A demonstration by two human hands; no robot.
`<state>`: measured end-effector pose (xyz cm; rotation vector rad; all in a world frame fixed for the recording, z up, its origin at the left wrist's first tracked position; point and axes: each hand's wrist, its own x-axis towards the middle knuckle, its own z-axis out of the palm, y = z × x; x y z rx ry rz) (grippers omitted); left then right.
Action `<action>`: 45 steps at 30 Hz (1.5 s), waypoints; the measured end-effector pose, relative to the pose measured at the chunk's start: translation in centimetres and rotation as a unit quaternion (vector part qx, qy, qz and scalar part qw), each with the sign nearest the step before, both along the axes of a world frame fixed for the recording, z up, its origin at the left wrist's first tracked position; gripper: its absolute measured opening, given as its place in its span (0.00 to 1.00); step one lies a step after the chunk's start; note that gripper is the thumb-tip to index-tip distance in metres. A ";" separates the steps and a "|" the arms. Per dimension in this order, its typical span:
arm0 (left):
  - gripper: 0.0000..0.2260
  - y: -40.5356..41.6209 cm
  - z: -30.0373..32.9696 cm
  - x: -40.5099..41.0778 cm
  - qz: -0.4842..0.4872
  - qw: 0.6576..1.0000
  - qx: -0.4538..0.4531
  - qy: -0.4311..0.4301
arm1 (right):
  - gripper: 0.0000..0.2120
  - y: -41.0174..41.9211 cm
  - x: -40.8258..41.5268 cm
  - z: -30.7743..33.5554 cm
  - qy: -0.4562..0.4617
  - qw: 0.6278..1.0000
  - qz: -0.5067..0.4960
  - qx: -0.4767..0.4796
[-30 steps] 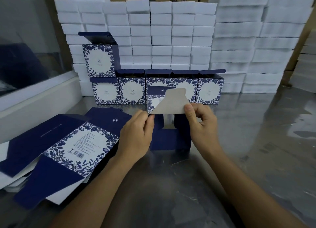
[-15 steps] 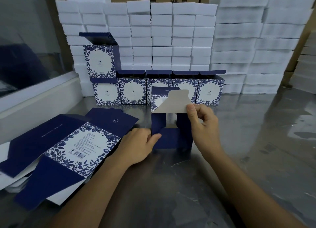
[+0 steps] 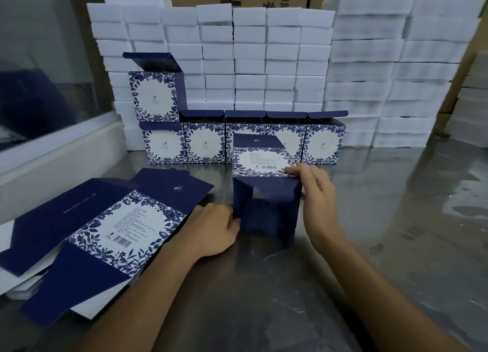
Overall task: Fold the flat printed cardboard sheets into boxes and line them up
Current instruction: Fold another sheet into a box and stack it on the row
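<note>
Box (image 3: 265, 206), navy, floral-printed, half-folded

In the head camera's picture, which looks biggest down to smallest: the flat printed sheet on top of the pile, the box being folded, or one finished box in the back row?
1. Flat printed sheet: plainly largest, though nearest the camera.
2. Box being folded.
3. Finished box: looks smallest, but it stands farther back; probably the same real size.
</note>
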<state>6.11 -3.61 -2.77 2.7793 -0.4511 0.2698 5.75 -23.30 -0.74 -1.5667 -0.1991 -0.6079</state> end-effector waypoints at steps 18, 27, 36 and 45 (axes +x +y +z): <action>0.19 -1.0 0.3 -0.8 -0.013 0.936 -0.282 -0.211 | 0.08 0.5 0.4 -1.2 -0.081 0.981 -0.071 -0.160; 0.10 -2.8 1.3 -1.8 0.071 0.915 -0.221 -0.329 | 0.06 3.8 -0.3 -0.7 -0.159 0.923 -0.159 -0.313; 0.09 -3.1 1.5 -1.6 0.081 0.908 -0.229 -0.341 | 0.05 4.8 0.0 -0.3 -0.148 0.919 -0.178 -0.320; 0.08 -2.4 1.3 -1.4 0.077 0.909 -0.227 -0.340 | 0.03 3.1 1.0 -1.1 -0.145 0.954 -0.119 -0.234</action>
